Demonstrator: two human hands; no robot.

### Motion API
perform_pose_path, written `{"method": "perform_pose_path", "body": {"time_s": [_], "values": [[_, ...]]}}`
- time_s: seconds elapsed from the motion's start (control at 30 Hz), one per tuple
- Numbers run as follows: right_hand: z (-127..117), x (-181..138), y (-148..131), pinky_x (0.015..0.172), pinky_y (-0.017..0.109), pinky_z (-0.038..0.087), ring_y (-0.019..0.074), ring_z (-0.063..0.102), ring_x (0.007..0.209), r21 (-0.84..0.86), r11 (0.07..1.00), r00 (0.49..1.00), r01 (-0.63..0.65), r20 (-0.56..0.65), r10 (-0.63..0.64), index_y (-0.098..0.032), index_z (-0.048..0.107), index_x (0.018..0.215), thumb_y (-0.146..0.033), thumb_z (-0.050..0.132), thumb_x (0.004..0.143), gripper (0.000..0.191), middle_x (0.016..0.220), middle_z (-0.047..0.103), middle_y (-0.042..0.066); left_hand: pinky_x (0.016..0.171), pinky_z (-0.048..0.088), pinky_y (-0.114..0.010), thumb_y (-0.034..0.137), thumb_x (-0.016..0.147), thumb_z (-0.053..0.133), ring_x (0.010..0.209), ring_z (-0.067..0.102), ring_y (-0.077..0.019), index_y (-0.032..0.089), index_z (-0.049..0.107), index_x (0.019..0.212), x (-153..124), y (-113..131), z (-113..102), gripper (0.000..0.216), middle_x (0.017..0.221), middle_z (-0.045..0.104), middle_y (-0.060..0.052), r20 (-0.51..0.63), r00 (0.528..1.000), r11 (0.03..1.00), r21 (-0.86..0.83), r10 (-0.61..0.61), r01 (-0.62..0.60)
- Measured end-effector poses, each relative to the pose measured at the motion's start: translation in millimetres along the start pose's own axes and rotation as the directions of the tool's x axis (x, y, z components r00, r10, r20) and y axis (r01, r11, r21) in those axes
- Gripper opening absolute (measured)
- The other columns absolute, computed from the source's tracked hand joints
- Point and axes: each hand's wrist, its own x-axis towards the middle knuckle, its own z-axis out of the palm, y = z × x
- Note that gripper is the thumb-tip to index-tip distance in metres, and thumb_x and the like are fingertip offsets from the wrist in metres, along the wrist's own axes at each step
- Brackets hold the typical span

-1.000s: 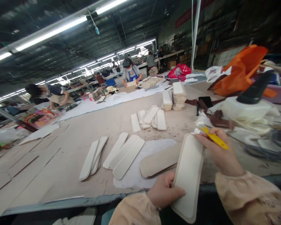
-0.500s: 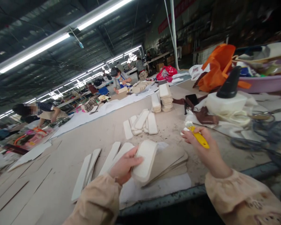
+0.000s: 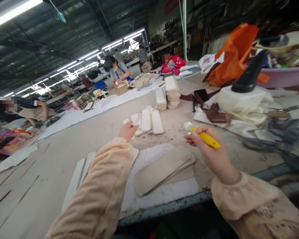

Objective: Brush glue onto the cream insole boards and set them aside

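My left hand (image 3: 129, 130) reaches out to the left side of a loose group of pale oblong pieces (image 3: 146, 120). Its thumb and forefinger look apart, and I see no piece between them; some of its fingers are hidden. My right hand (image 3: 206, 143) is closed around the yellow handle of a brush (image 3: 206, 137), its bristles coated in white and pointing left. Below and between the hands, a fanned stack of beige oblong pieces (image 3: 161, 171) with rounded ends lies on a white sheet (image 3: 155, 153).
Two neat stacks of oblong pieces (image 3: 172, 93) stand farther back. Right of them are a white container (image 3: 243, 99) with a black top, brown scraps (image 3: 216, 114), an orange bag (image 3: 233, 59) and a lilac basin (image 3: 286, 78). Co-workers (image 3: 119, 71) work beyond the table.
My left hand has moved forward from the beige stack to the loose group, and the pale piece it held is no longer seen in it. The right hand still grips the brush.
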Motion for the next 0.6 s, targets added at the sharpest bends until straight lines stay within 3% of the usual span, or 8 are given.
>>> {"method": "perform_pose_path", "body": {"time_s": [0.07,0.17,0.3,0.4,0.6], "values": [[-1.4,-1.5,-0.5,0.065,0.033,0.055,0.0183,0.065,0.07,-0.007,1.0,0.999,-0.019,0.047,0.019,-0.024,0.06,0.09,-0.054,0.064,0.085,0.03,0.079,0.068,0.003,0.107,0.038,-0.042,0.031,0.072,0.076,0.123,0.055,-0.0328,0.013,0.067,0.107,-37.9,-16.7,-2.8,0.041,0.12,0.068,-0.013,0.076,0.996,0.995,0.083,0.049,-0.055],[-2.5,-5.8,1.3,0.054,0.027,0.046,0.0142,0.056,0.059,-0.012,1.0,0.996,0.002,0.087,-0.001,-0.023,0.065,0.095,-0.057,0.055,0.09,0.035,0.068,0.06,0.001,0.115,0.029,-0.041,0.037,0.066,0.08,0.133,0.045,-0.0322,0.015,0.063,0.121,-108.2,-41.7,-8.7,0.061,0.138,0.057,-0.013,0.233,0.964,0.954,0.237,0.126,-0.182],[5.1,-17.9,0.4,0.047,0.026,0.034,0.0126,0.042,0.05,0.013,0.997,0.974,-0.081,0.214,0.076,-0.02,0.067,0.094,-0.059,0.048,0.092,0.043,0.054,0.047,-0.002,0.117,0.028,-0.047,0.041,0.062,0.083,0.139,0.036,-0.0338,0.014,0.047,0.139,-177.1,-73.3,-7.3,0.088,0.149,0.041,-0.018,0.266,0.964,0.907,0.402,0.016,-0.126],[17.5,-31.6,-1.9,0.045,0.026,0.03,0.0119,0.037,0.047,-0.035,0.985,0.937,-0.167,0.304,0.169,-0.022,0.063,0.087,-0.059,0.049,0.091,0.04,0.049,0.041,-0.004,0.115,0.03,-0.047,0.042,0.056,0.086,0.137,0.037,-0.0335,0.016,0.046,0.138,-195.5,-88.2,3.6,0.095,0.146,0.042,-0.017,0.235,0.972,0.915,0.386,0.029,-0.121],[44.9,-60.0,2.2,0.046,0.026,0.033,0.0122,0.04,0.045,-0.164,0.963,0.839,-0.213,0.475,0.266,-0.022,0.058,0.083,-0.061,0.049,0.089,0.04,0.048,0.044,-0.006,0.107,0.038,-0.043,0.043,0.057,0.086,0.124,0.049,-0.0315,0.019,0.053,0.129,-193.4,-95.3,19.5,0.082,0.131,0.053,-0.013,0.216,0.974,0.92,0.362,0.073,-0.15]]}}
